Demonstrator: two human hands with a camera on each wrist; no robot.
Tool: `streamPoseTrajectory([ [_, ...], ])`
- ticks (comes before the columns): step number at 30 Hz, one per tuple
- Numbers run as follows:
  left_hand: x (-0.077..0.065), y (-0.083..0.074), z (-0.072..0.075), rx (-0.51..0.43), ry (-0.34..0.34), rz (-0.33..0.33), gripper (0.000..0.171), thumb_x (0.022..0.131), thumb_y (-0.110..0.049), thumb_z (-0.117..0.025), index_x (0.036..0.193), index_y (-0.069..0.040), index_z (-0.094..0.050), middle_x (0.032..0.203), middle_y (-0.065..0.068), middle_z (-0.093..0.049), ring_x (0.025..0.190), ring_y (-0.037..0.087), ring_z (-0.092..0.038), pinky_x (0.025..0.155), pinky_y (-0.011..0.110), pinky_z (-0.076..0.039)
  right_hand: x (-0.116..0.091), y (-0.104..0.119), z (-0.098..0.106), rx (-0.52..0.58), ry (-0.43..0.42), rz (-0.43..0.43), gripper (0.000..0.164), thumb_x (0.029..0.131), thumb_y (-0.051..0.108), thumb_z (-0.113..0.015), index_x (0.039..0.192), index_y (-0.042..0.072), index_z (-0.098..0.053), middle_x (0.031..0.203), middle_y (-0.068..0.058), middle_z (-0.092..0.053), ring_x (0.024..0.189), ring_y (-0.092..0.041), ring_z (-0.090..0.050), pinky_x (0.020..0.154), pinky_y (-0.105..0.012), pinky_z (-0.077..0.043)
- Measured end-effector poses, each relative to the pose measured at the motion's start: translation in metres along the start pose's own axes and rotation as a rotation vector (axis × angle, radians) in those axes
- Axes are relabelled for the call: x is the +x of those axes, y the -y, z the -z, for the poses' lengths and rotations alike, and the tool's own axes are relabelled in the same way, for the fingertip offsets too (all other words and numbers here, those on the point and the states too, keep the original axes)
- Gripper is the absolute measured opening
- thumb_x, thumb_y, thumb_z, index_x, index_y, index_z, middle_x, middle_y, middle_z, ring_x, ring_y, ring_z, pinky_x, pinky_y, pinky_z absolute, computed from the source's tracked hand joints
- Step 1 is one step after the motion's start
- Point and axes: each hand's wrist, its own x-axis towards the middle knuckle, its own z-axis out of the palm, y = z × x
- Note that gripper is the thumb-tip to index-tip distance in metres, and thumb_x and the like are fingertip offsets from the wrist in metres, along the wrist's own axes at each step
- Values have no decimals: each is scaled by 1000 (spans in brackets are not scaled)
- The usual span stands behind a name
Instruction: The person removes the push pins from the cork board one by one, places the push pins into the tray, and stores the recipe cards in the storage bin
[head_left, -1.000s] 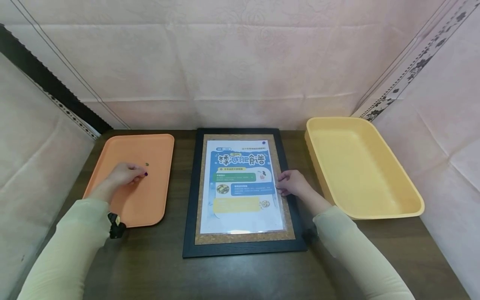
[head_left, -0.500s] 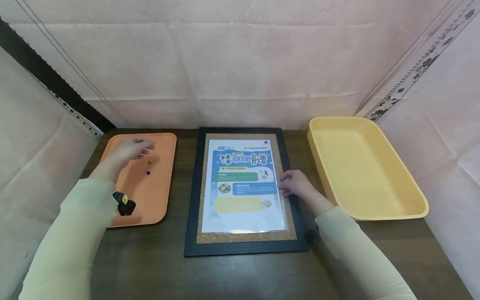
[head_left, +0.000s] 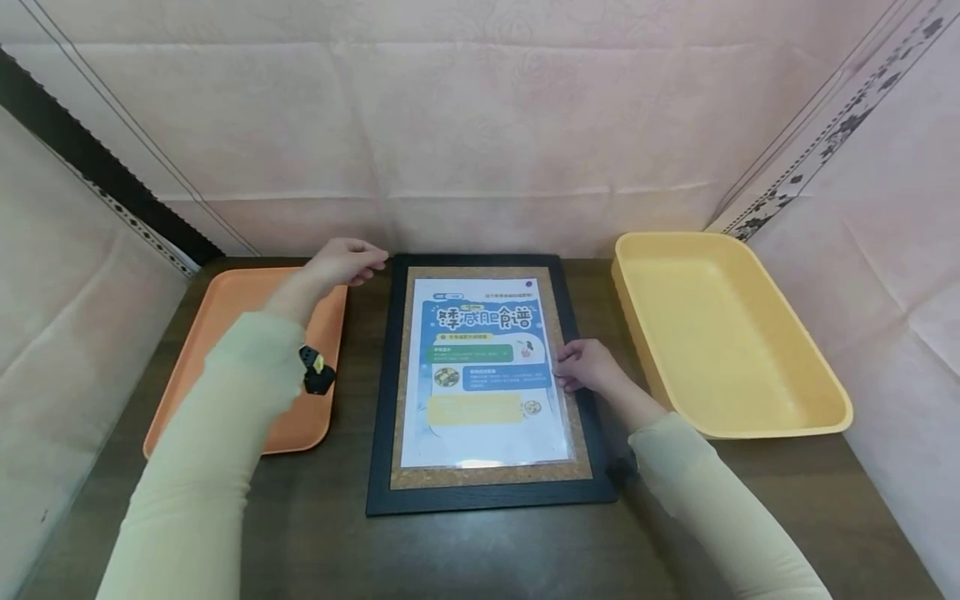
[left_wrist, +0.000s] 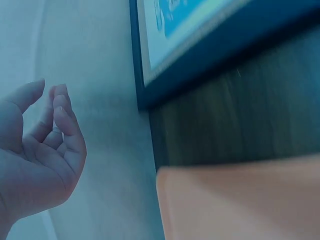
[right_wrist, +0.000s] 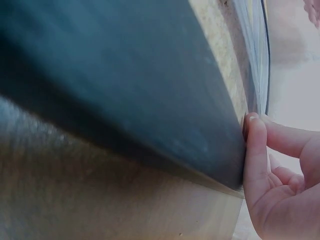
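My left hand (head_left: 347,263) is above the far right corner of the orange tray (head_left: 318,417), near the top left corner of a black-framed cork board (head_left: 491,497). In the left wrist view its thumb and bent fingers come close together; whether something tiny is between them cannot be told. On the board lies a blue and white printed poster (head_left: 480,442) in a clear sleeve, with a purple round-headed pin (head_left: 528,284) at its top right corner. My right hand (head_left: 585,367) pinches the poster's right edge between thumb and forefinger.
A deep yellow bin (head_left: 720,350) stands right of the board on the dark wooden table (head_left: 480,558). A pale cloth (head_left: 480,125) hangs behind and at the sides. My left sleeve covers the middle of the tray.
From low over the tray, my left hand has risen and gone right and away toward the board's corner. The small pins seen on the tray are now behind the sleeve. The right hand stays put.
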Motion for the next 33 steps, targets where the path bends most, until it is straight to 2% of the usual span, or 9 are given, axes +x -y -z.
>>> streamPoseTrajectory([
  [3, 11, -9, -16, -13, 21, 2, 44, 97, -34, -48, 127, -4, -53, 125, 14, -54, 108, 26, -50, 94, 35, -44, -1, -1, -1, 5, 1, -3, 27, 88, 9, -62, 111, -4, -56, 90, -17, -65, 68, -18, -65, 64, -28, -55],
  [9, 30, -21, -46, -45, 43, 4, 39, 96, -34, -51, 121, -5, -58, 115, 14, -55, 106, 28, -51, 95, 36, -45, 0, -3, -5, 14, 20, 11, 26, 88, 10, -63, 110, -4, -57, 91, -17, -65, 69, -18, -65, 64, -28, -56],
  [14, 48, -38, -72, -84, 83, 2, 41, 94, -33, -54, 124, -6, -56, 126, 14, -56, 113, 27, -54, 97, 37, -45, 1, -1, -4, 6, 5, 15, 26, 88, 11, -63, 110, -2, -57, 94, -17, -65, 69, -19, -65, 65, -28, -56],
  [17, 59, -47, -91, -116, 100, 4, 39, 93, -34, -56, 122, -8, -58, 127, 12, -58, 115, 26, -54, 97, 36, -45, 1, 0, -1, 3, 4, 8, 27, 88, 11, -63, 111, -2, -57, 95, -17, -65, 70, -19, -66, 65, -27, -56],
  [25, 76, -63, -144, -195, 39, -45, 34, 93, -31, -57, 120, -11, -60, 118, 8, -60, 105, 21, -56, 92, 32, -48, 1, 4, 1, 8, 11, 9, 27, 88, 11, -63, 110, -3, -57, 94, -18, -64, 70, -18, -65, 65, -28, -56],
  [28, 81, -65, -161, -199, 14, -35, 33, 93, -32, -55, 120, -13, -59, 116, 7, -60, 104, 20, -57, 91, 32, -48, 1, 3, 1, 13, 3, -1, 25, 88, 10, -63, 109, -2, -57, 93, -17, -64, 69, -18, -65, 64, -27, -56],
  [33, 87, -66, -186, -270, -37, -20, 32, 95, -27, -53, 124, -13, -57, 121, 9, -60, 107, 22, -60, 92, 31, -48, 1, 1, 1, 31, 1, -11, 24, 88, 9, -63, 108, -3, -57, 89, -16, -64, 68, -18, -65, 63, -27, -55],
])
